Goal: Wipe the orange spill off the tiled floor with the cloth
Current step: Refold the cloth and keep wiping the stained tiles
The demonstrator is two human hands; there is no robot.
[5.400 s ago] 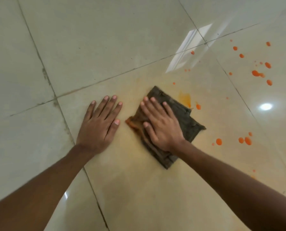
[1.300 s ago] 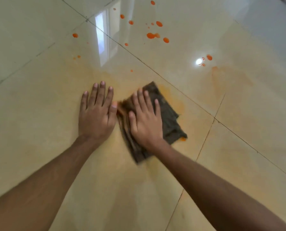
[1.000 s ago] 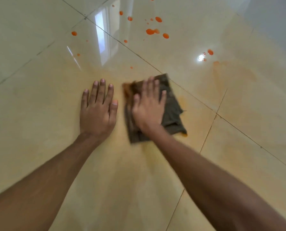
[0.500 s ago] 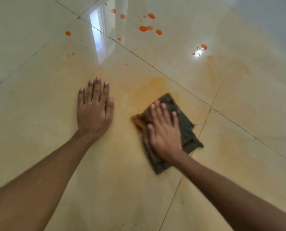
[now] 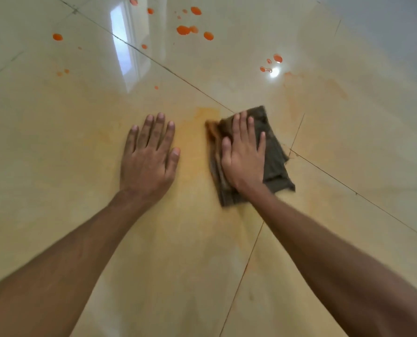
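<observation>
I see right hand [image 5: 243,156] pressing folded dark grey-brown cloth [image 5: 274,161] onto glossy beige tiled floor [image 5: 56,142], grip flat, fingers straight | left hand [image 5: 149,156] just beside, palm down, grip slack | pale orange smear [image 5: 202,132] between them | orange spill drops [image 5: 183,29] farther off

Soft daylight, glare [image 5: 126,45] on glossy floor [image 5: 56,171], slight blur.
</observation>
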